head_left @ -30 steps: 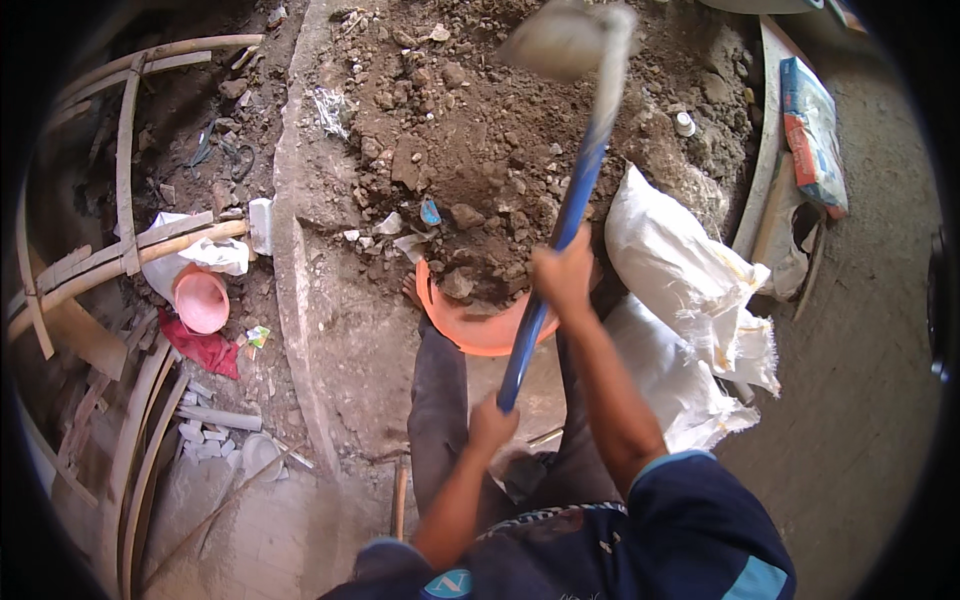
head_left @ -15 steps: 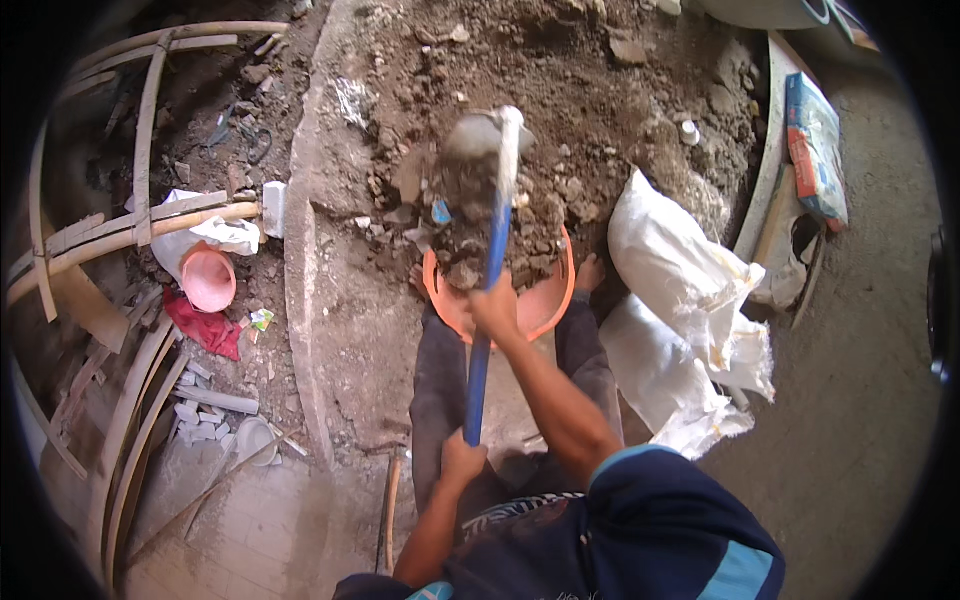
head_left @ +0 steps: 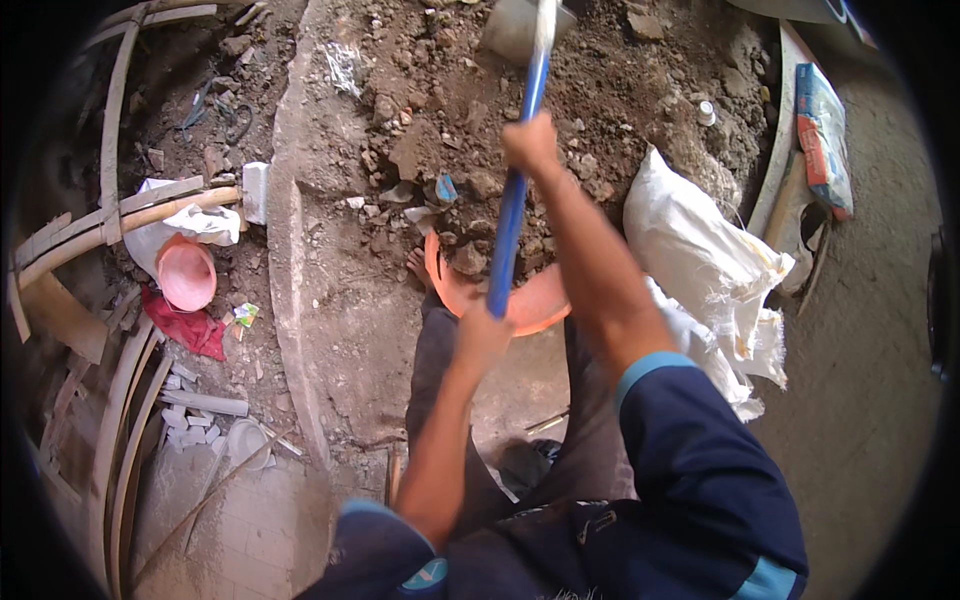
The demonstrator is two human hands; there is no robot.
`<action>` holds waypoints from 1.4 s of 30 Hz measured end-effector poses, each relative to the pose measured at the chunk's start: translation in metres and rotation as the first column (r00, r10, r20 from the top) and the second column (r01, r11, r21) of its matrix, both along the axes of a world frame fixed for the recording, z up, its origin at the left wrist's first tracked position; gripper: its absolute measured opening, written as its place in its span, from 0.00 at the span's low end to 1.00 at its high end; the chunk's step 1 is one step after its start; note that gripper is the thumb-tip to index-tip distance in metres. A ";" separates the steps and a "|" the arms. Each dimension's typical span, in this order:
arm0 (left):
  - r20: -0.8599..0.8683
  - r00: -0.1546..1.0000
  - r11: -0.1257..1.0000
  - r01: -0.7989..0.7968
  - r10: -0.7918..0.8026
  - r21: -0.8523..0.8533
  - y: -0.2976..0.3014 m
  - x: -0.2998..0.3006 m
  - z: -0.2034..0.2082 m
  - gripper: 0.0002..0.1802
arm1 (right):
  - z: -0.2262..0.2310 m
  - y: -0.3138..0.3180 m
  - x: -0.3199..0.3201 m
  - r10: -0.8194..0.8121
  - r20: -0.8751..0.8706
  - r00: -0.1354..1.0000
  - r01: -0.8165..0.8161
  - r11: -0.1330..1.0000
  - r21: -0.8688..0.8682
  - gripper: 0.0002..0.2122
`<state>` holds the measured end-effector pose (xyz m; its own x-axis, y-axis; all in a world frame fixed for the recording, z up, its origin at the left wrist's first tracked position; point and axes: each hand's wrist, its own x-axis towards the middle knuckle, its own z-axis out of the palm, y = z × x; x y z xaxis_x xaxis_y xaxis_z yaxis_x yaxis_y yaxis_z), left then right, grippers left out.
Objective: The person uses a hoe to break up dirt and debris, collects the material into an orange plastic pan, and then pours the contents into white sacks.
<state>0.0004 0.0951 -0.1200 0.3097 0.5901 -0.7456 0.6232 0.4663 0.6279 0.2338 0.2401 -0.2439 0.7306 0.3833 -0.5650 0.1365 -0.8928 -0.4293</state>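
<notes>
A hoe [head_left: 519,215] with a blue and white handle reaches away from me, its broad grey blade [head_left: 512,32] above the dirt at the top edge. My left hand [head_left: 483,338] is closed around the lower end of the handle. Farther up, my right hand [head_left: 530,145] grips the same handle. An orange basin with a cut-out rim [head_left: 540,302] sits between my feet, open toward the heap. Clods lie at its mouth; the handle and my right arm cover part of it. Broken soil and rubble [head_left: 420,100] spread beyond it.
White woven sacks [head_left: 690,240] lie at the right, near a blue and red bag [head_left: 825,140]. A concrete ledge [head_left: 285,230] runs along the left. Past it are a pink bucket [head_left: 187,275], a red cloth [head_left: 185,325], wooden strips [head_left: 130,420] and a bamboo frame [head_left: 125,225].
The hoe has swung up and away from the basin, its blade now at the top edge. Both hands have risen with the handle, and my right arm is stretched farther forward.
</notes>
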 end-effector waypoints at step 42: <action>-0.099 0.994 0.997 0.041 -0.048 -0.067 -0.066 -0.021 0.067 0.16 | 0.146 -0.040 -0.038 0.135 0.041 0.990 -0.139 0.984 0.112 0.16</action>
<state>-0.0207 0.0294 -0.0533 0.2557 0.5266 -0.8108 0.7027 0.4747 0.5299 0.1954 0.2004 -0.0975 0.6847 0.5418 -0.4875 0.2699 -0.8098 -0.5209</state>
